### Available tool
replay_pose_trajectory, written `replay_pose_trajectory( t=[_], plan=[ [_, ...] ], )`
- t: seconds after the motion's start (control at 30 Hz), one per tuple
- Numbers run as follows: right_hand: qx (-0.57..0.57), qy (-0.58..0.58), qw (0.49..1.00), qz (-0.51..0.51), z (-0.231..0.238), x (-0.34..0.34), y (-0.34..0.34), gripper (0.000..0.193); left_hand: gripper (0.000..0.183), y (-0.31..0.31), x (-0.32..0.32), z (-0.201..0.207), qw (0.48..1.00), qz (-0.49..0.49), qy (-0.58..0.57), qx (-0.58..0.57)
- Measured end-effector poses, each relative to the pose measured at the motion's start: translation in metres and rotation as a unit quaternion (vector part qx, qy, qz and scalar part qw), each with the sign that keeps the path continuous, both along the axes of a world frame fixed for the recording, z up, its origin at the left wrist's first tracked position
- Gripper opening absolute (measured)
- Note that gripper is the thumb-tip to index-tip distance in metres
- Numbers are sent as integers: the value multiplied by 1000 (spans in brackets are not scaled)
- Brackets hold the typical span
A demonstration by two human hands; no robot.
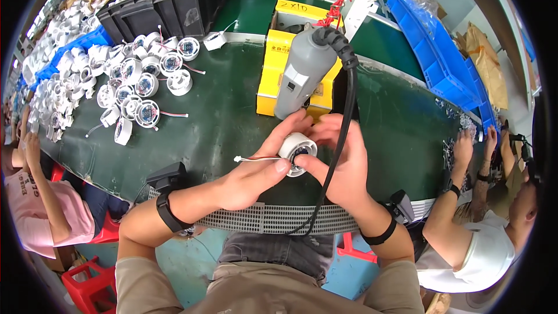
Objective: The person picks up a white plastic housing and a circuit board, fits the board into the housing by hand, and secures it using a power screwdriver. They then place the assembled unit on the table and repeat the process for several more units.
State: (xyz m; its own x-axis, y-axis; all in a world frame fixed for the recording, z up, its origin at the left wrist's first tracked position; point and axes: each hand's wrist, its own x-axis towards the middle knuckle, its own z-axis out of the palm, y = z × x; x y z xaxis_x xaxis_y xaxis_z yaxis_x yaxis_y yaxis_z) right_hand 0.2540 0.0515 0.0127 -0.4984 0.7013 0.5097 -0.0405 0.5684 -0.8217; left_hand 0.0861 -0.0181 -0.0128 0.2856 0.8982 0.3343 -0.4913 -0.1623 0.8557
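Observation:
Between my two hands is a white round plastic housing [292, 143] with a dark circuit board inside its open face. A thin wire with a white connector [238, 159] sticks out of it to the left. My left hand [258, 174] grips the housing from the left, its thumb on the rim. My right hand [343, 160] closes on it from the right, thumb pressed into the open face. Just beyond my fingers hangs a grey electric screwdriver [305, 61], its tip hidden. Its black cable [344, 134] passes in front of my right hand.
A yellow machine [273, 64] stands behind the screwdriver. Similar housings [146, 85] with wires lie loosely on the green table [215, 116] at left. A black crate [174, 14] holds white parts. Blue bins [430, 52] stand at right. Co-workers sit on both sides.

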Motion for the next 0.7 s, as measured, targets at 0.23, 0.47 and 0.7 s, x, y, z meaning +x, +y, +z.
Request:
replay_pose_trajectory(
  t=[0.23,0.47,0.7],
  plan=[
    [-120,-4,987,111,-16,5,12,33,67,3,-8,4,982,7,159,-97],
    [-154,-85,981,86,-16,-1,9,37,46,18,-32,1,965,8,253,-64],
    [57,-62,994,-73,20,-55,10,74,42,19,-24,-9,966,-21,133,-219]
  ],
)
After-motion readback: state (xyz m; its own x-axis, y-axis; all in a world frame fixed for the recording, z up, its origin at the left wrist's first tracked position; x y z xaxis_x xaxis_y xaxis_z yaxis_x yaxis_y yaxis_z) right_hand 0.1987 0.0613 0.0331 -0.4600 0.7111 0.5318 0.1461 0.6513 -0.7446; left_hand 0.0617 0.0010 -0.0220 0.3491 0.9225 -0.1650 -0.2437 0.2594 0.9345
